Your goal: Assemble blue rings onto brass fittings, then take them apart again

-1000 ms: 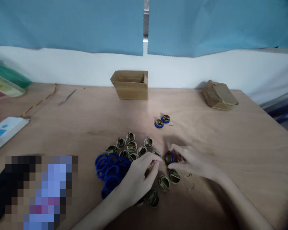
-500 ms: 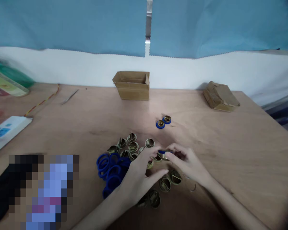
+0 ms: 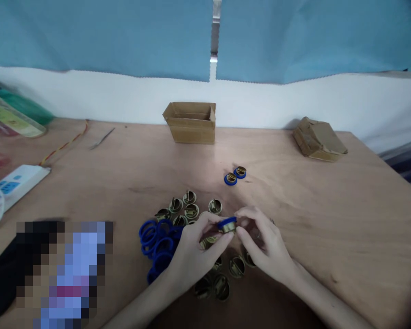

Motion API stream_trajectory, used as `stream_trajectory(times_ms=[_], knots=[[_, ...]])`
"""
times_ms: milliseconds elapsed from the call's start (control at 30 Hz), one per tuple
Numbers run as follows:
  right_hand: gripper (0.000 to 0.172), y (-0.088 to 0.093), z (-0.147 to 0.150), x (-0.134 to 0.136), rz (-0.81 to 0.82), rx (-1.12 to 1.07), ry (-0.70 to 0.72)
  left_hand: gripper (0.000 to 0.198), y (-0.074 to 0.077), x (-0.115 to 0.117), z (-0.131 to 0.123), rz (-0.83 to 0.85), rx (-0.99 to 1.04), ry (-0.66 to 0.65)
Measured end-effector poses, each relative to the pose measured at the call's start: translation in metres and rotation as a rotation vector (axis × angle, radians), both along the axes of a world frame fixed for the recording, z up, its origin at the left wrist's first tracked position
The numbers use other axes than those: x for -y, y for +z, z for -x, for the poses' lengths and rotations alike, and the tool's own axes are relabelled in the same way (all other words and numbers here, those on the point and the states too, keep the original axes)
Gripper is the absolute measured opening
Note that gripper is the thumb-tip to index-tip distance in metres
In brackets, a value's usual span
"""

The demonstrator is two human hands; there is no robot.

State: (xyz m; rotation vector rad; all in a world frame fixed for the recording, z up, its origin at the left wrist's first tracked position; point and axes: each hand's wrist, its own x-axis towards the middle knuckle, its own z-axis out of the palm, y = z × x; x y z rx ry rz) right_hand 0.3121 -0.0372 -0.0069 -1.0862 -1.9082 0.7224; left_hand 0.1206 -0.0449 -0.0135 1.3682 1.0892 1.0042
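Note:
Between both hands is a round brass-coloured metal fitting with a blue ring [image 3: 228, 224] around its top edge. My left hand [image 3: 195, 249] pinches it between thumb and fingers from the left. My right hand [image 3: 269, 249] grips its right edge with thumb and fingertips. Under and around the hands lie several loose brass-coloured fittings [image 3: 192, 210], with bars across their hollow insides. A heap of blue rings [image 3: 163, 246] sits against my left forearm, which partly hides it. Farther back, two fittings with blue rings [image 3: 230, 178] rest side by side on the table.
An open cardboard box [image 3: 193, 132] stands at the back, with a crumpled cardboard box [image 3: 320, 139] to the right. On the left are a white power strip [image 3: 18, 187], tweezers [image 3: 102, 138], a twisted wire [image 3: 65, 145] and a black item [image 3: 23, 260] beside a blurred-out patch.
My left hand has come in and closed on the fitting with the blue ring. The fitting has shifted slightly left and now shows more of its brass side. My right hand still grips it.

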Motion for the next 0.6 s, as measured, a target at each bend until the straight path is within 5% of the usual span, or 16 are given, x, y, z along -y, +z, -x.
stream_trajectory(times_ms=[367,600], knots=[[0.040,-0.010,0.003,0.013,-0.359,-0.026,-0.074,0.011,0.004,0.004,-0.001,0.025,0.052,0.007],[0.043,-0.014,0.008,0.016,-0.427,-0.018,-0.137,0.016,0.003,0.006,-0.001,-0.058,-0.001,0.022]])
